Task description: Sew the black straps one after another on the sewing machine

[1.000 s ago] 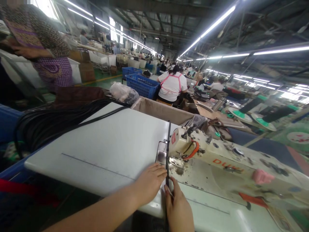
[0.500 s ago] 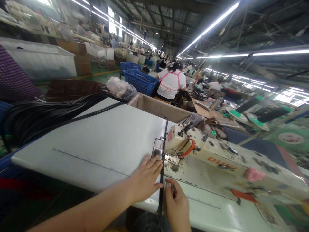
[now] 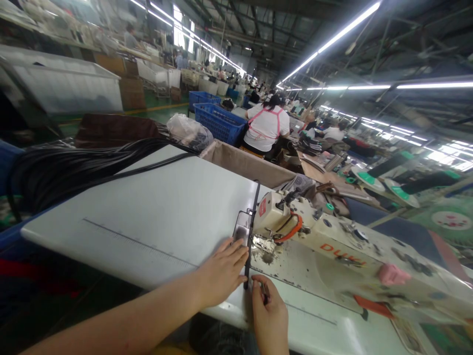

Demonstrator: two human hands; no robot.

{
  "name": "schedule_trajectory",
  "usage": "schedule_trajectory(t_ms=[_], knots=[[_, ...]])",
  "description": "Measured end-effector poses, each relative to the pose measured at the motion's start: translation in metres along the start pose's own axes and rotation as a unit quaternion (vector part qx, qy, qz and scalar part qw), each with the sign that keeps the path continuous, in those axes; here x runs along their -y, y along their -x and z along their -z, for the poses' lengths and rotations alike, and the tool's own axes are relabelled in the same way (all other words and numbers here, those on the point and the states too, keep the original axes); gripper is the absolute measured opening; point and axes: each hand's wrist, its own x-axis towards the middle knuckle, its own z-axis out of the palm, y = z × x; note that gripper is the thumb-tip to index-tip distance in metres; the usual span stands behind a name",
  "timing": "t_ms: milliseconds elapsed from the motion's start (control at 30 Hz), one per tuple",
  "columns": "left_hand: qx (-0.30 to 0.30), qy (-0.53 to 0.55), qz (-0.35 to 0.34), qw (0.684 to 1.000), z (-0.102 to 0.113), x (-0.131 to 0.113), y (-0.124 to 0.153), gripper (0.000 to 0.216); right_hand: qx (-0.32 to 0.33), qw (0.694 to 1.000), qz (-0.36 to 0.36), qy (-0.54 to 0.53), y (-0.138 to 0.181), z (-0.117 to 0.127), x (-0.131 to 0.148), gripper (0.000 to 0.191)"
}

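Note:
A narrow black strip [image 3: 247, 270] lies on the white sewing table [image 3: 158, 197], running past the needle area of a sewing machine [image 3: 281, 217]. Its near end rests on the tabletop, just short of the front edge. My left hand [image 3: 223, 271] is spread flat at the strip's left side, fingertips over a dark metal plate [image 3: 242, 229] and thumb by the strip's near end. To the right of that end, my right hand [image 3: 271, 310] has its fingers curled around a small dark object, mostly hidden by them.
Many black strips [image 3: 74, 167] hang in a bundle over the table's left side. Behind the table stand a fabric-lined bin [image 3: 244, 165] and a blue crate [image 3: 219, 123]. A person [image 3: 268, 125] sits beyond, facing away. Thread cones [image 3: 391, 162] stand at the right.
The strip has slid away from me past the machine; its near end, which hung over the front edge, now lies on the table. Both hands stay nearly in place.

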Motion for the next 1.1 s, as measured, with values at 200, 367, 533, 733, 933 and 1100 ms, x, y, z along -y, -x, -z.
schedule_trajectory(t_ms=[200, 367, 533, 733, 933, 1100], knots=[[-0.025, 0.016, -0.012, 0.999, -0.002, 0.001, 0.001, 0.043, 0.001, 1.000, 0.007, -0.001, 0.000, 0.002, 0.005, 0.043], [-0.015, 0.019, 0.001, 1.000, -0.004, 0.002, 0.001, 0.046, -0.002, 1.000, 0.011, 0.002, 0.000, 0.001, 0.006, 0.043], [0.009, 0.020, 0.013, 1.000, -0.011, 0.004, -0.002, 0.051, 0.000, 1.000, 0.020, 0.005, 0.001, 0.000, 0.005, 0.041], [0.025, 0.037, 0.040, 0.998, -0.017, 0.009, -0.009, 0.051, -0.005, 0.999, 0.031, 0.011, 0.002, -0.002, 0.002, 0.037], [0.021, 0.042, 0.051, 0.998, -0.019, 0.015, -0.016, 0.049, -0.007, 0.999, 0.036, 0.010, 0.003, -0.002, 0.004, 0.034], [0.031, 0.045, 0.065, 0.996, -0.012, 0.018, -0.022, 0.046, 0.001, 0.999, 0.038, 0.011, 0.003, -0.001, 0.005, 0.032]])
